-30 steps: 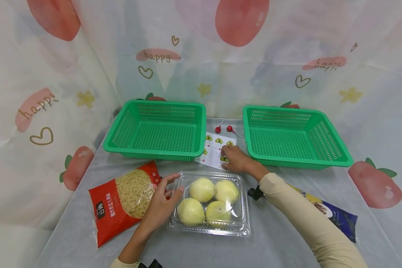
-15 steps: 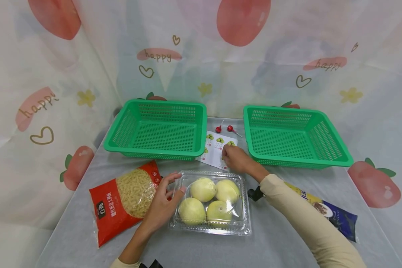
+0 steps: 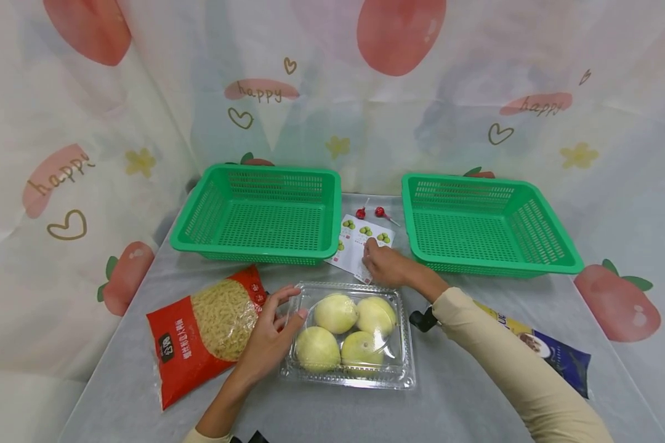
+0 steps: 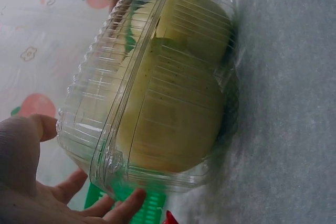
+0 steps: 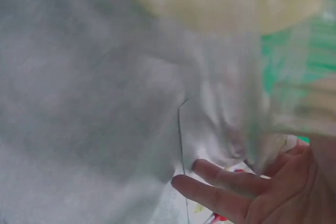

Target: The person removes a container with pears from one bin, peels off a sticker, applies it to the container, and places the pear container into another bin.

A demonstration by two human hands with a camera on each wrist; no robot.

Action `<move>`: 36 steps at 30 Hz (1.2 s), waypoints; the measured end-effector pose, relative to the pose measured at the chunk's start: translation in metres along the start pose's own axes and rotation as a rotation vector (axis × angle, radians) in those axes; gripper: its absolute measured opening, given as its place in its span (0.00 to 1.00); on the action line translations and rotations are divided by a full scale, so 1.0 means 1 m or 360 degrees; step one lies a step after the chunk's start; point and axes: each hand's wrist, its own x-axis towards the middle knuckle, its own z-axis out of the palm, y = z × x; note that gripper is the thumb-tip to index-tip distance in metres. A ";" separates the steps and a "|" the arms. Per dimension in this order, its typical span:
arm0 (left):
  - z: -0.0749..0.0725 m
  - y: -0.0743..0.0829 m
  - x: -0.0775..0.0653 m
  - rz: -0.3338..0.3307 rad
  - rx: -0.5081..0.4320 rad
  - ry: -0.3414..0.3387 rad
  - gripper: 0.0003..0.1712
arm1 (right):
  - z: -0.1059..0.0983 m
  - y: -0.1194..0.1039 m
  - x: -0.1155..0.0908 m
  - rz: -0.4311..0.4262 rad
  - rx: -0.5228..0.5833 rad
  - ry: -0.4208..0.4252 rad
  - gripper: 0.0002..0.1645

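Note:
A clear plastic clamshell box [image 3: 401, 375] of pale yellow-green round fruit [image 3: 335, 314] sits near the table's middle. My left hand [image 3: 268, 338] rests at its far left corner, fingers spread and loosely bent; in the left wrist view its thumb [image 4: 47, 128] meets the lid's rim. Beyond the box, my right hand [image 3: 388, 264] pinches the right edge of a white sheet [image 3: 354, 251] printed with green fruit. In the right wrist view two fingers [image 5: 215, 195] stretch out beside the sheet, and blur hides the pinch itself.
Two green baskets stand at the back, a left one [image 3: 271, 224] and a right one [image 3: 476, 234]. Between them lie two red lollipops [image 3: 379, 212]. A red pasta bag [image 3: 199, 335] is at left; a blue and yellow packet [image 3: 560, 357] lies at right, partly behind my sleeve.
My right hand's spread fingers have drawn together at the sheet's edge. The sheet has shifted slightly right. The left hand and the fruit box stay in place.

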 end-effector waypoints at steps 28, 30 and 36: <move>0.007 0.007 0.015 0.0386 0.0387 -0.0174 0.33 | -0.026 -0.121 -0.062 -0.0369 -0.0274 -0.0283 0.08; 0.010 0.006 0.014 0.0373 0.0367 -0.0155 0.34 | -0.025 -0.121 -0.061 -0.0375 -0.0322 -0.0279 0.08; 0.020 0.001 0.013 0.0433 0.0402 -0.0049 0.38 | -0.022 -0.122 -0.060 -0.0380 -0.0381 -0.0283 0.07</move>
